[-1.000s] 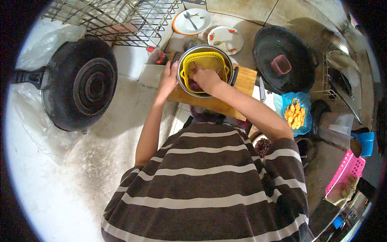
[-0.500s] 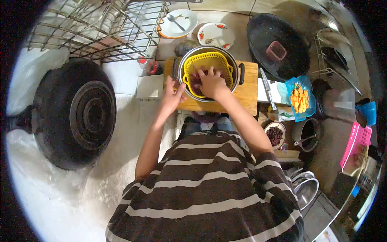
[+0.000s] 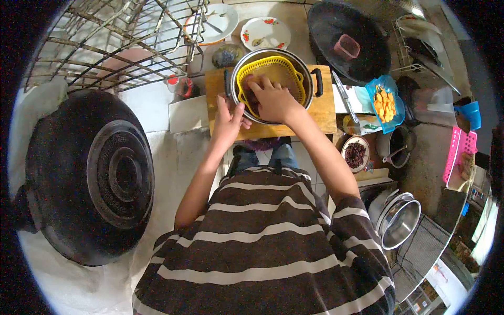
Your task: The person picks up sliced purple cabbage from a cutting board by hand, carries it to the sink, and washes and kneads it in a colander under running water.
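My right hand (image 3: 275, 103) reaches down into a yellow plastic strainer basket (image 3: 294, 73), fingers apart and bent among dark reddish-purple pieces; the fingertips are partly hidden. The basket sits inside a metal pot (image 3: 311, 96) with black side handles, and cloudy brownish water shows in it. Beside the pot's near left rim is my left hand (image 3: 229, 125), open with fingers extended; whether it touches the rim I cannot tell. Beneath the pot lies a wooden cutting board (image 3: 326, 116).
A knife (image 3: 345, 96) lies right of the board, near a blue dish (image 3: 392, 124) of orange slices and a bowl (image 3: 346, 163) of dark red pieces. A black wok (image 3: 375, 58) stands behind. Plates (image 3: 278, 32) are at the back, a wire rack (image 3: 113, 73) and large black pan (image 3: 63, 178) left.
The view has shifted slightly. My right hand has moved a little left within the basket, its fingers more bent downward. My left hand stays beside the pot's rim.
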The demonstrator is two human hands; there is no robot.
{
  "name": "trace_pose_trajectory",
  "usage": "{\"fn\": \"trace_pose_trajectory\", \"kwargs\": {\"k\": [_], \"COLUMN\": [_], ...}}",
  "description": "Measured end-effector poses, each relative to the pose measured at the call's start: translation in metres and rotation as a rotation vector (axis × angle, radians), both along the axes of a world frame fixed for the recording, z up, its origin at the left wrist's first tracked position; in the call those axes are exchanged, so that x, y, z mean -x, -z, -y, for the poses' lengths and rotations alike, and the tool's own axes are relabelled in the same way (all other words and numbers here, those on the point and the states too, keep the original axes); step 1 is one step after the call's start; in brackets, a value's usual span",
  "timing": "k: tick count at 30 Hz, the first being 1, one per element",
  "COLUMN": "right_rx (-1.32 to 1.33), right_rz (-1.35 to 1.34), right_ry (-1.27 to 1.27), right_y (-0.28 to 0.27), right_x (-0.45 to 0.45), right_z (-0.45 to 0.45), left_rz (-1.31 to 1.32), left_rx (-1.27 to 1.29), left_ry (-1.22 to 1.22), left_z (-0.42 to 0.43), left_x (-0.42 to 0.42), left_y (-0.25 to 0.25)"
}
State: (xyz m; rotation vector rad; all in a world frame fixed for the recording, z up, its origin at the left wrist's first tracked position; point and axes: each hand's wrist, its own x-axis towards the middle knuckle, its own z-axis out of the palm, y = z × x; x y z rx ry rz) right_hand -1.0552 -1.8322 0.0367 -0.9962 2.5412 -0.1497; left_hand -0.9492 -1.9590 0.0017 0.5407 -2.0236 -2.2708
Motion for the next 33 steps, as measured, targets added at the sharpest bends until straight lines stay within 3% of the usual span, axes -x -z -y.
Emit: {"fn": "trace_pose_trajectory", "kwargs": {"k": [7, 10, 14, 15, 18, 22, 28, 29, 33], "right_rx": [0.059, 0.148, 0.131, 0.237, 0.321, 0.207, -0.024, 0.101, 0.059], "right_rz": [-0.163, 0.024, -0.059, -0.05, 0.113, 0.171, -0.205, -0.046, 0.126], "right_ry": [-0.005, 0.001, -0.048, -0.049, -0.168, -0.213, -0.216, -0.189, -0.201], "right_y": [0.035, 0.039, 0.014, 0.021, 0.028, 0.012, 0.047, 0.047, 0.018], "right_x": [0.008, 0.035, 0.054, 0.06, 0.075, 0.072, 0.03, 0.033, 0.05], "right_z": [-0.006, -0.009, -0.017, -0.019, -0.023, -0.022, -0.011, -0.01, -0.01], "left_rz": [0.011, 0.032, 0.015, 0.008, 0.002, -0.005, 0.012, 0.032, 0.048], "left_rx": [-0.019, 0.03, 0.025, 0.017, 0.017, 0.007, 0.012, 0.013, 0.048], "left_ry": [0.001, 0.009, 0.018, 0.014, 0.017, 0.01, -0.006, -0.023, -0.036], "left_z": [0.001, 0.002, 0.004, 0.003, 0.003, 0.003, 0.002, 0.0, 0.0], "left_x": [-0.001, -0.003, -0.003, -0.003, -0.004, -0.002, -0.003, -0.003, -0.003], "left_y": [0.005, 0.008, 0.013, 0.014, 0.012, 0.008, 0.005, 0.004, 0.002]}}
